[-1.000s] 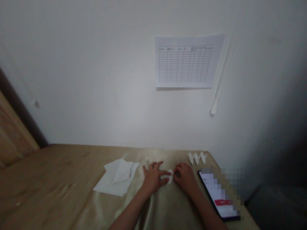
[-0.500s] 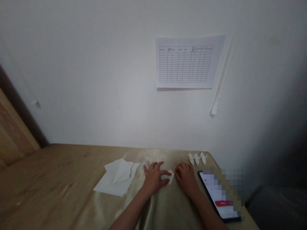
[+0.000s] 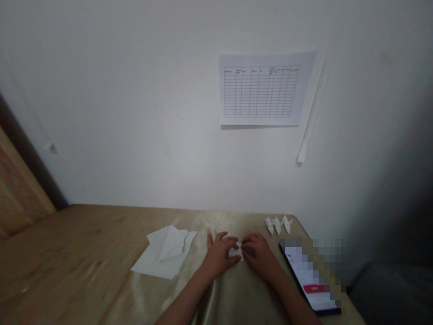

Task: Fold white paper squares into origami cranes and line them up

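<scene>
A small folded piece of white paper lies on the table between my two hands, partly covered by fingers. My left hand holds its left side with thumb and index finger, while the other fingers spread out over the cloth. At the paper's right edge, the fingertips and thumb of my right hand are pressed close together on it. The exact folds are too small and too hidden to make out. Beyond my right hand stand three small folded paper figures in a row, with pointed ends like cranes.
Left of my hands lies a loose stack of white paper sheets, with a creased piece on top. A phone with a lit screen rests by the table's right edge. Gold-brown cloth covers the table; a printed grid sheet hangs on the wall behind.
My right hand has moved left onto the paper's right edge, closing the gap between the hands. The fingers of my left hand have curled a little more around the paper.
</scene>
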### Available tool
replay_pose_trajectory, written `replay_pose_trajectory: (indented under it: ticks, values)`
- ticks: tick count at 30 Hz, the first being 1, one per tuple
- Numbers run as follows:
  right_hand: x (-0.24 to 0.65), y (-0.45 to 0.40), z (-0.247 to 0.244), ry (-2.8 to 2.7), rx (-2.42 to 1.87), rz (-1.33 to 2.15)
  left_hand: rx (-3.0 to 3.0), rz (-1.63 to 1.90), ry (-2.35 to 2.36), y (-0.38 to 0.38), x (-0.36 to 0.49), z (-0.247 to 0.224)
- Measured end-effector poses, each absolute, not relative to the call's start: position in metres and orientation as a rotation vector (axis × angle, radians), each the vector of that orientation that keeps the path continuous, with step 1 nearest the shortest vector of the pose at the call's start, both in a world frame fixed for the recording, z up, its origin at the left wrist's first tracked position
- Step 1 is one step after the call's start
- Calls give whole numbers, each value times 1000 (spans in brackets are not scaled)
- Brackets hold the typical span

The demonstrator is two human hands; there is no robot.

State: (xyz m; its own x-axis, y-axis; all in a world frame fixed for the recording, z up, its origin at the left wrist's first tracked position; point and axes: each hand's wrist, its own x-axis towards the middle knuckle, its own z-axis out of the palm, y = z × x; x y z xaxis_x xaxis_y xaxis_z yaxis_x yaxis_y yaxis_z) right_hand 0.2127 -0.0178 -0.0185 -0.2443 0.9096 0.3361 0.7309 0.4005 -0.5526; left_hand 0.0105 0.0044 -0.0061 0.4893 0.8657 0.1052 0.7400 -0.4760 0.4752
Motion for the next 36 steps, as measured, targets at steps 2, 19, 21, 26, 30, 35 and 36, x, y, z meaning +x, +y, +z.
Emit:
replay_pose_trajectory:
  ticks: [2,19,21,26,30,35,36]
  values:
    - [211,-19,-17,-2051,-1403,380,2351,445,1304,7,6,-5]
    - [210,-25,-15,-2105,-1369,444,2454,538,1192,15,-9,1]
    - [210,-25,-14,-2100,-1379,456,2443,552,1190,15,-10,2]
    - [208,-23,-13,-2104,-1407,473,2435,591,1199,17,-9,2]
    - [206,-22,-15,-2081,-1422,476,2422,609,1242,17,-5,-1]
    - [204,-19,-21,-2015,-1409,484,2407,626,1257,16,-3,-1]
    - [204,-18,-22,-2002,-1406,489,2409,638,1250,16,-4,-1]
